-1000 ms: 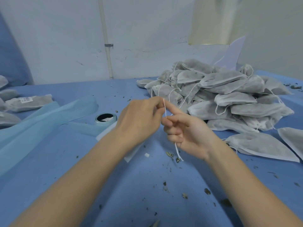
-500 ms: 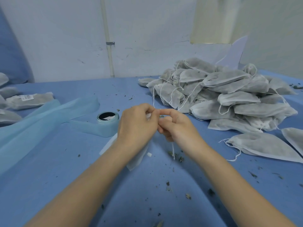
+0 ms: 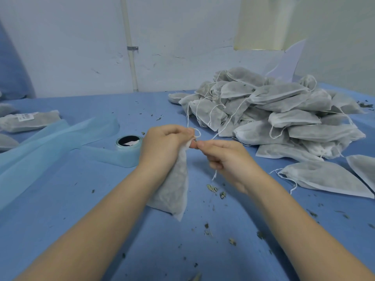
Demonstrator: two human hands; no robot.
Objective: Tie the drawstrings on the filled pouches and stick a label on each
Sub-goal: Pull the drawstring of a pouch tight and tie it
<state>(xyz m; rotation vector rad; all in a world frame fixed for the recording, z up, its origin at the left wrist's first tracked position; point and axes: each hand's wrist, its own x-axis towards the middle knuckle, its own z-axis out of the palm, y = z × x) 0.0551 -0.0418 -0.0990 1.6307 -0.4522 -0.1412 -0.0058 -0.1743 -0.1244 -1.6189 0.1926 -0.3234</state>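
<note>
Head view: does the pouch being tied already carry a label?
No. The pouch hanging from the left hand shows plain white fabric; no label is visible on it.

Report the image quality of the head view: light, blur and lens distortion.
Head view: soft, even light with faint shadows and no glare; wide-angle bending curves the wall pipe; the left hand, right hand, the held pouch and the pouch pile look acceptably sharp.

Blue-covered worktop against a white wall

The worktop point(image 3: 81, 209) carries scattered dark crumbs point(image 3: 212, 188) and a long pale-blue fabric strip point(image 3: 50, 138) at left. Behind, a white pipe point(image 3: 129, 47) runs up the wall point(image 3: 182, 37).
</note>
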